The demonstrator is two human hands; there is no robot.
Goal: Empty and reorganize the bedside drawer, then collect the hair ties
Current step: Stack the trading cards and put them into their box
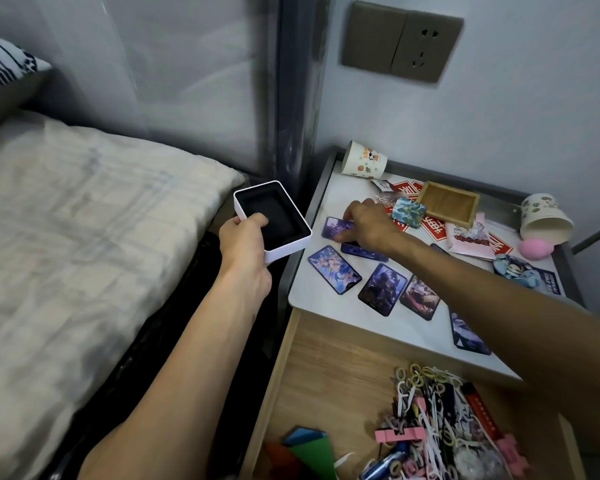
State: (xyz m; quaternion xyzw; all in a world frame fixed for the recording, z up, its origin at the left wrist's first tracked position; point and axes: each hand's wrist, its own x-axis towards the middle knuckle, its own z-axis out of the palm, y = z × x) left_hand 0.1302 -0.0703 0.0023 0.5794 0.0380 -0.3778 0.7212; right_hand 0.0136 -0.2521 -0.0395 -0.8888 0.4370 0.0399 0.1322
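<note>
Right hand (368, 226): fingertips hidden behind its own knuckles where it meets the purple card (336, 227); type of grip not readable. Dark card (364, 252) below the wrist is half covered. Left hand (246, 244): fingers out of sight under the white box (274, 209). Drawer (326, 375) and its tangle of hair ties (417, 373) are cut by the bottom edge; ties too jumbled to count. Forearm covers part of the last card (468, 336) near the bench front. Striped pillow (4, 60) is cropped at left.

A bed (84, 220) is lying left of the bedside table (329, 202); cards (334, 269) are sitting on it before a tray (448, 202); hair ties (426, 375) are lying in its drawer (326, 375).
</note>
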